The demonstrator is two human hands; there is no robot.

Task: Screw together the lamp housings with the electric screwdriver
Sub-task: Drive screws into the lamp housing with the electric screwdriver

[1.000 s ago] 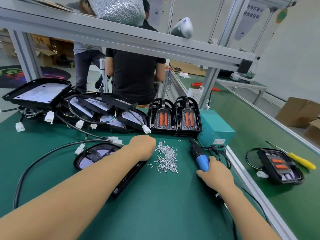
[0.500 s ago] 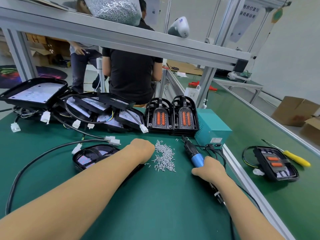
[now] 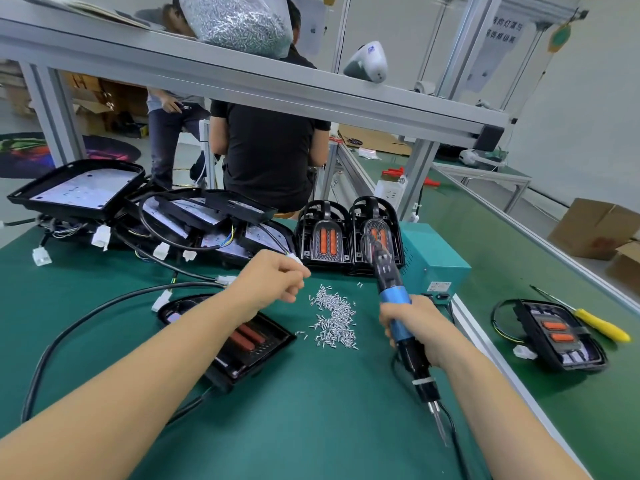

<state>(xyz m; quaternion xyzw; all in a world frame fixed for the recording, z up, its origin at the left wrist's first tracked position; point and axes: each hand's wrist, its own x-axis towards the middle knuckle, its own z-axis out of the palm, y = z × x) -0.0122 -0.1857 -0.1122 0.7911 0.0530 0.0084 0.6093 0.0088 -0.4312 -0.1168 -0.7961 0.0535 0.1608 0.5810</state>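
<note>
A black lamp housing (image 3: 242,344) with two red lenses lies flat on the green mat in front of me, partly under my left forearm. My left hand (image 3: 273,282) hovers with curled fingers above the mat, just left of a heap of small silver screws (image 3: 334,318); whether it pinches a screw I cannot tell. My right hand (image 3: 415,323) grips the blue-and-black electric screwdriver (image 3: 391,289), lifted off the mat with its tip pointing up and away, toward two upright housings (image 3: 349,233).
A pile of black lamp parts with white connectors (image 3: 156,220) fills the back left. A teal power box (image 3: 433,261) stands right of the screws. Beyond the aluminium rail lie another housing (image 3: 561,336) and a yellow screwdriver (image 3: 602,327). A person in black (image 3: 270,150) sits behind the bench.
My right hand has lifted the electric screwdriver off the mat and tilted its tip upward. My left hand rose from the edge of the screw heap.
</note>
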